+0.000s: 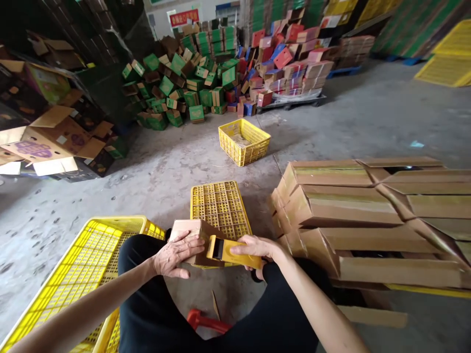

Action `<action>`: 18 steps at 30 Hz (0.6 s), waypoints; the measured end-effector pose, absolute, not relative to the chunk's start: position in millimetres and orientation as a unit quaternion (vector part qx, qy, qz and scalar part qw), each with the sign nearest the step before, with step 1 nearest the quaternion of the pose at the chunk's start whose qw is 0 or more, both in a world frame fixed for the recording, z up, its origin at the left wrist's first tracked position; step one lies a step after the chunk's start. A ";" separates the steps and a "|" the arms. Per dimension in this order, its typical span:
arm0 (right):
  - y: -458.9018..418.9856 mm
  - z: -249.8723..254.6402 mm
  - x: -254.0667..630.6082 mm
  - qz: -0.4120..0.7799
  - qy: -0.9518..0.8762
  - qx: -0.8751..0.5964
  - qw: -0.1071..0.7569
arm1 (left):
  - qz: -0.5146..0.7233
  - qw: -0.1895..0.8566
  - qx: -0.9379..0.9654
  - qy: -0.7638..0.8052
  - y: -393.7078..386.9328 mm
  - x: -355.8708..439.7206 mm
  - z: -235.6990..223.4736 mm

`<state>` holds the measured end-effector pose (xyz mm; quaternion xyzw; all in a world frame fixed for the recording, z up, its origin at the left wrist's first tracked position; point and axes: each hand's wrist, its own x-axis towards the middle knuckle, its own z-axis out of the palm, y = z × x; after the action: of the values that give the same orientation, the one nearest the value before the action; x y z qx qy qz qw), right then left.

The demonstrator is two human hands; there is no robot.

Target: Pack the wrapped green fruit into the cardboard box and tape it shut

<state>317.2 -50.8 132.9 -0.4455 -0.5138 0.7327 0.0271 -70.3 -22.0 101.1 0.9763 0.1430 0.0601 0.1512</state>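
Observation:
A small brown cardboard box [187, 230] rests on my knees, against an upturned yellow crate [220, 206]. My left hand [175, 254] lies flat on the box's top and side, fingers spread, pressing it down. My right hand [253, 249] is closed round the handle of a yellow tape dispenser [225, 250], whose head touches the box's right end. My black trousers [154, 304] fill the lower middle of the view.
A large yellow crate [84, 264] lies at my left. Stacked flattened cartons [368, 220] stand at my right. Another yellow basket [243, 141] sits on the concrete floor ahead. Heaps of green and red boxes [206, 78] lie behind it. A red object [206, 321] lies between my legs.

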 end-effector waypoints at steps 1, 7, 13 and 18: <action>-48.9 132.0 313.1 0.734 -0.515 -0.442 0.028 | 0.071 0.154 0.974 0.149 -22.1 -75.9 99.3; -27.6 134.5 278.5 0.718 -0.535 -0.445 0.021 | 0.164 0.233 0.925 0.253 -33.4 -97.6 103.5; -6.9 140.4 225.8 0.707 -0.557 -0.435 0.019 | 0.299 0.289 0.803 0.428 -45.5 -106.8 97.8; 1.6 132.1 193.2 0.708 -0.557 -0.433 0.014 | 0.303 0.292 0.736 0.530 -32.3 -123.7 68.8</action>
<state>193.2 1.6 132.1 -0.4332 -0.5570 0.7085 0.0142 -123.7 -32.3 68.8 0.7360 0.5303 0.3034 0.2916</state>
